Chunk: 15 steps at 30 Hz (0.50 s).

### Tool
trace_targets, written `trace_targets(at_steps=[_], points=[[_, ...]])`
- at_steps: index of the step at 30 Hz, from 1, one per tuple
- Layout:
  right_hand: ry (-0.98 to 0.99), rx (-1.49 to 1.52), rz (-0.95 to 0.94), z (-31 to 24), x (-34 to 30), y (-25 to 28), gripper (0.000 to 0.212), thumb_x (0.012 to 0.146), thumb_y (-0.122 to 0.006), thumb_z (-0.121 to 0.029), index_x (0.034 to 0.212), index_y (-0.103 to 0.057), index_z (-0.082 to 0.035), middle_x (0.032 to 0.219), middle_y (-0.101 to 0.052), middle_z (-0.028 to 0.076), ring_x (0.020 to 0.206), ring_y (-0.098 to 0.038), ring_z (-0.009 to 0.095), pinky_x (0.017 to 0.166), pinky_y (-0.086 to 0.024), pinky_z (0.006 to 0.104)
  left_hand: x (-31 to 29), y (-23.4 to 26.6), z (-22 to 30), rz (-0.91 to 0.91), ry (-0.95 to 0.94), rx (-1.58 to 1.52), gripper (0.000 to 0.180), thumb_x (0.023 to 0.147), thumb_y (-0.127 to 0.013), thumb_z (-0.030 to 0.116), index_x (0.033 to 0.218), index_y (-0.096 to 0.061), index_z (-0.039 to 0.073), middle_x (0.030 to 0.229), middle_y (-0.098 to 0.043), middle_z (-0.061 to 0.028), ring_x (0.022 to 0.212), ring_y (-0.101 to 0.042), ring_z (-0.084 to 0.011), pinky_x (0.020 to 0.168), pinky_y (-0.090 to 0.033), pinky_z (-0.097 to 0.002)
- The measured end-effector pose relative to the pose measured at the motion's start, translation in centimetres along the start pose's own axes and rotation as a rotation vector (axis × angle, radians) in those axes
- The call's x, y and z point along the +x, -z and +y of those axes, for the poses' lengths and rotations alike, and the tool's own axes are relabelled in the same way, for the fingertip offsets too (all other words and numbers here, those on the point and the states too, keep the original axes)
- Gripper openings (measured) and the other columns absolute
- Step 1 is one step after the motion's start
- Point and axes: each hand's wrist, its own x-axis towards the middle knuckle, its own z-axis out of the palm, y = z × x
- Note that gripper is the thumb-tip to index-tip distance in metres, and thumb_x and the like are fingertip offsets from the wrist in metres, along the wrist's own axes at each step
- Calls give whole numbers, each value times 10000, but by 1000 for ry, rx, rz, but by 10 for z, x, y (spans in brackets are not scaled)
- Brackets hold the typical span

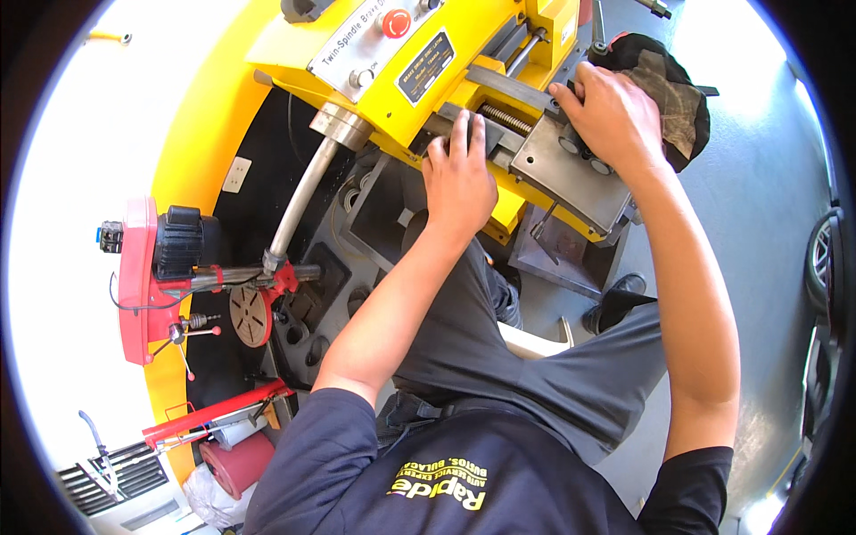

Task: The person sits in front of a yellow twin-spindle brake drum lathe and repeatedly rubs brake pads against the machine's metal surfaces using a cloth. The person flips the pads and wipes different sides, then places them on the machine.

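And there it was: left hand (461, 183), fingers slightly spread, over the near edge of the lathe (383, 118); steel carriage (551, 171) slanted rightward, nearer the curled right hand (620, 116), grip hidden.

Left hand (460, 183) on yellow machine (401, 120); right hand (615, 116) at far edge of metal carriage (557, 165); red drill press (138, 285) left.

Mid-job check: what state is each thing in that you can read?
Left hand, fingers extended, on yellow lathe
Right hand, on yellow lathe, grip unclear
Red button, pressed or released unclear
Threaded rod, uncovered
Drill press, bit fitted
Wall outlet, nothing plugged in
White plastic bag, crumpled
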Motion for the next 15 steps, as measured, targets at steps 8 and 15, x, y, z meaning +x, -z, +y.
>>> trace_targets(at_steps=[8, 15], points=[[37, 35, 188, 1, -5, -13, 336, 1023, -696, -381, 1069, -764, -56, 1033, -800, 123, 995, -762, 338, 886, -619, 505, 8, -3, -5, 71, -33, -28, 652, 901, -657, 114, 1553, -646, 102, 1626, -565, -102, 1213, -605, -382, 1012, -529, -541], [26, 64, 223, 3, -6, -16, 326, 1013, -691, -374, 1014, -748, -53, 1031, -805, 127, 990, -761, 349, 898, -615, 510, 8, 10, -1, -56, -27, -16, 722, 888, -694, 77, 1602, -598, 127, 1653, -520, -101, 1287, -599, -407, 1116, -514, -523]])
